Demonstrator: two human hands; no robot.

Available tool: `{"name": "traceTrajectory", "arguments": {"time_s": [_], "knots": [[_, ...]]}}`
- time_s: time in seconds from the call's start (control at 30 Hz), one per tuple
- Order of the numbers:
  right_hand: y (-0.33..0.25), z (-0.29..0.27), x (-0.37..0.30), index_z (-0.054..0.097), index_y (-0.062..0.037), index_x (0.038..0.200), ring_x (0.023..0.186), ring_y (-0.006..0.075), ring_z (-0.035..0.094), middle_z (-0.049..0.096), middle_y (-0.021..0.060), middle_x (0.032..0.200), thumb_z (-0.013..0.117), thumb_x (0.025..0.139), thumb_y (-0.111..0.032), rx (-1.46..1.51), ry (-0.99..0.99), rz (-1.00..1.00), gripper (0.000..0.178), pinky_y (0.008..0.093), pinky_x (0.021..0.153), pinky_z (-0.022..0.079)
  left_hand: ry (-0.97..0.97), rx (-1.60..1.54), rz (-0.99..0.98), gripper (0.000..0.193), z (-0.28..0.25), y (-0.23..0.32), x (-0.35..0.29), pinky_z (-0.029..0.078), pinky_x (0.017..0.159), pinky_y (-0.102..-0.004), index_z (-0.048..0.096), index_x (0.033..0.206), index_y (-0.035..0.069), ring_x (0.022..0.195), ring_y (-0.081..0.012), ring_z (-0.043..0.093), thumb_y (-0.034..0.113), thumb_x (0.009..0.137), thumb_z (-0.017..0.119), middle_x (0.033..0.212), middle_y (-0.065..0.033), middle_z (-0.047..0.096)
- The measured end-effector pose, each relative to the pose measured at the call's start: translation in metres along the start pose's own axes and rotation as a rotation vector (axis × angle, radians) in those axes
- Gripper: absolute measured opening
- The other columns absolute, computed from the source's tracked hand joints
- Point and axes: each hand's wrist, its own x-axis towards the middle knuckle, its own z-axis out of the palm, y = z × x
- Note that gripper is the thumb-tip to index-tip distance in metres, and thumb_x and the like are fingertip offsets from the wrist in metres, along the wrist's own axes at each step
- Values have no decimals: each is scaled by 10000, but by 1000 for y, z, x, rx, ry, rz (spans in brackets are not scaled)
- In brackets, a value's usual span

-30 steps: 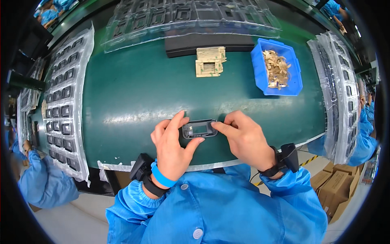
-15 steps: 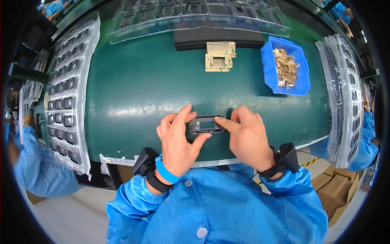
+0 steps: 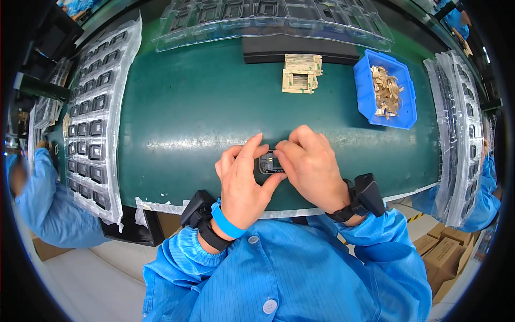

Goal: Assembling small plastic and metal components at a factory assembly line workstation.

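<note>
A small black plastic frame (image 3: pixel 265 165) with rounded corners lies on the green mat in front of me. My left hand (image 3: pixel 241 180) grips its left end, index finger along the far edge and thumb at the near edge. Over the right part of the frame, my right hand (image 3: pixel 315 169) has its thumb and forefinger pressed together. Whatever lies between those fingertips is hidden, and the hand covers the frame's right end.
Beyond my hands sits a stack of cream paper-backed frames (image 3: pixel 299 81) before a black bar (image 3: pixel 263 51). A blue bin (image 3: pixel 363 99) holds peeled strips. Clear trays of black parts stand at the back (image 3: pixel 225 29), left (image 3: pixel 115 155) and right (image 3: pixel 448 134). Co-workers sit at both sides.
My right hand has moved left over the frame. Its forefinger was laid on the frame's right end; now thumb and forefinger meet. My left hand keeps its grip. The whole view has shifted slightly.
</note>
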Motion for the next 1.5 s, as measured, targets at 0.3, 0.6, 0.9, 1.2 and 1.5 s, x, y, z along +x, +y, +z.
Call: {"name": "traceTrajectory", "arguments": {"time_s": [0.3,0.6,0.9,1.2,1.5], "knots": [[16,-27,-8,598,-61,732,729,287,570,517,82,802,665,772,-83,-52,-37,33,81,420,616,445,16,-6,-10,823,0,4,2,358,999,-426,466,1342,62,1119,-287,508,108,628,873,1183,-92,630],[-8,-18,-29,629,-39,742,696,311,594,545,115,784,651,769,-157,20,-39,239,123,429,630,467,-6,225,46,238,-3,12,-7,342,875,-431,582,824,67,939,-313,486,174,735,776,921,-95,522],[-3,-27,-33,662,-29,847,750,288,589,530,98,823,645,855,-153,173,44,178,125,410,688,490,-46,202,126,62,6,11,14,339,832,-419,629,861,64,914,-294,511,75,809,660,899,-72,564],[7,-15,-38,648,-91,1141,931,252,551,524,81,1005,646,882,-201,30,-4,10,282,359,776,467,-96,38,118,600,-11,11,-3,341,978,-455,517,1260,1,1110,-353,493,100,724,768,1184,-156,567],[11,-15,-43,647,-75,1144,957,242,551,554,90,1141,633,876,-196,-46,-5,-51,294,350,795,455,-109,-1,113,637,-2,-6,-5,357,977,-462,528,1228,-2,1106,-361,485,48,655,800,1133,-166,585]]}}
